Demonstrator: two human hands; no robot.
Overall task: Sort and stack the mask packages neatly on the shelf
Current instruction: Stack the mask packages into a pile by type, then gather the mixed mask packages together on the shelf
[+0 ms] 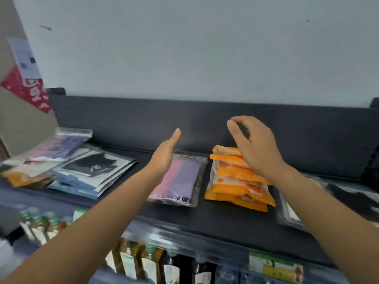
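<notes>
the dark shelf (pixel 225 222) carries the mask packages in separate heaps. near its middle lies a clear zip bag (pixel 180 179) with pink and purple masks inside, flat on the shelf, its sealed strip toward the back panel. just beside it to the right, not touching, is a stack of orange packages (pixel 235 185), slipped out of line so each one's edge shows in steps. the left hand (pixel 164 154) is held edge-on over the clear bag's upper left corner, fingers straight and together, its grip wide and holding nothing. the right hand (pixel 254 144) hangs over the back of the orange stack with fingers loosely curled and thumb apart from them, its grip also wide and holding nothing; whether the wrist touches the stack cannot be told. at the left end sits a loose heap: black-and-white packages (pixel 92 169) fanned out at the bottom, a pink and purple package (pixel 61 146) on top leaning toward a cardboard box (pixel 20 124), and an orange package (pixel 22 177) at the far left edge. what the box holds is hidden. at the right end, partly behind the right forearm, lies a blurred clear packet with dark contents (pixel 348 201). below the shelf's front edge stand bottles (pixel 131 261) in a row, and a green and yellow price label (pixel 274 267) is stuck on the edge.
</notes>
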